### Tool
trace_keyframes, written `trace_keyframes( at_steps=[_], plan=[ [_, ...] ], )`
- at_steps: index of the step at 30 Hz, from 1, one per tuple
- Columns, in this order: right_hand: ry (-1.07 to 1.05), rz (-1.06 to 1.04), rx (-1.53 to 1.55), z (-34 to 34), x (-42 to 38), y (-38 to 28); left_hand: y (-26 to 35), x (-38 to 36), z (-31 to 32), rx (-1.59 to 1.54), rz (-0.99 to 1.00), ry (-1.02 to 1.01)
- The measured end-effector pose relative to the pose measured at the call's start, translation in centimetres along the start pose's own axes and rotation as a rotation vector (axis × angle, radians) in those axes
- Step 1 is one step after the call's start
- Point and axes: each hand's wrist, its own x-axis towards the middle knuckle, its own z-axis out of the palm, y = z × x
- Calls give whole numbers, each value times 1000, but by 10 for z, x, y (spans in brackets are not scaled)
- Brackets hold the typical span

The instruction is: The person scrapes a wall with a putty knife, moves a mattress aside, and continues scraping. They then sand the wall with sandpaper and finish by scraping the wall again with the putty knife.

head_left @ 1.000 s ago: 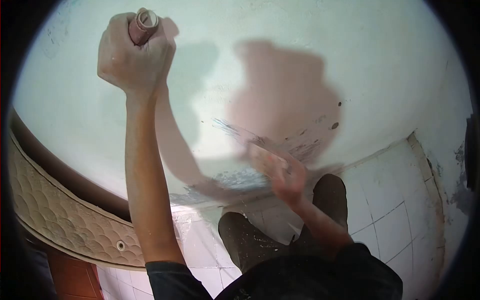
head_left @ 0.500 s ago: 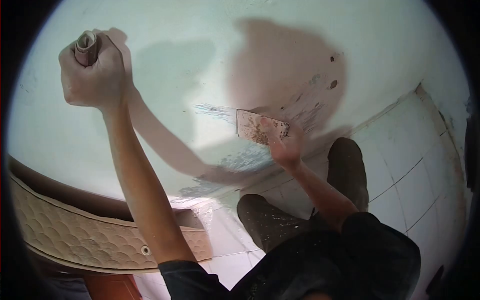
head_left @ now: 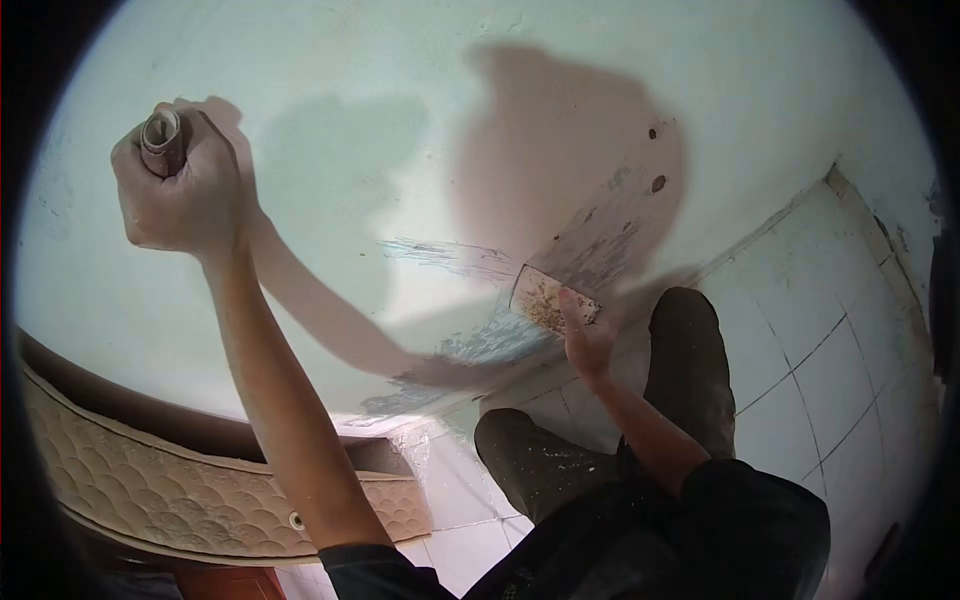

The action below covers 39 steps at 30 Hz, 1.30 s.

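Note:
My left hand [head_left: 185, 195] is raised in front of the wall, its fist wrapped around a rolled-up brown sheet [head_left: 161, 142] that looks like sandpaper. One end of the roll pokes out above the fingers. Lower down, my right hand [head_left: 590, 342] grips a stained, flat rectangular scraper [head_left: 543, 300], with the thumb lying over its face. The scraper's far edge is right at the pale green wall [head_left: 330, 170], at the border of a scuffed grey patch [head_left: 500, 338]. Thin scratch lines [head_left: 440, 254] run leftward from there.
Small dark holes [head_left: 658, 184] mark the wall above the scraper. A quilted mattress [head_left: 180, 490] leans at the lower left. My knees [head_left: 686, 330] are bent close to the wall base, over a white tiled floor [head_left: 790, 410]. Shadows of my head and arm fall on the wall.
My right hand has drawn the scraper down and to the right, away from the scratch lines, and it is tilted more. The left hand sits slightly lower in view with the same grip.

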Motion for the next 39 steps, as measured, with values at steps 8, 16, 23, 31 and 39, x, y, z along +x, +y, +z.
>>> trace_keyframes(
  at_steps=[8,16,23,31,39],
  plan=[
    [-61,133,83,-3,0,-5,-2,-1,-1,-12,-53,-18],
    [-38,134,110,-5,5,-7,-5,-3,-5,-37,-123,-76],
    [22,64,15,3,-1,2,-4,-2,-2,11,-35,-43],
    [-93,168,107,-1,1,-2,-3,-3,-3,49,-44,-73],
    [148,-919,-1221,-28,12,-31,-3,-7,-1,-84,-54,-42]
  ],
)
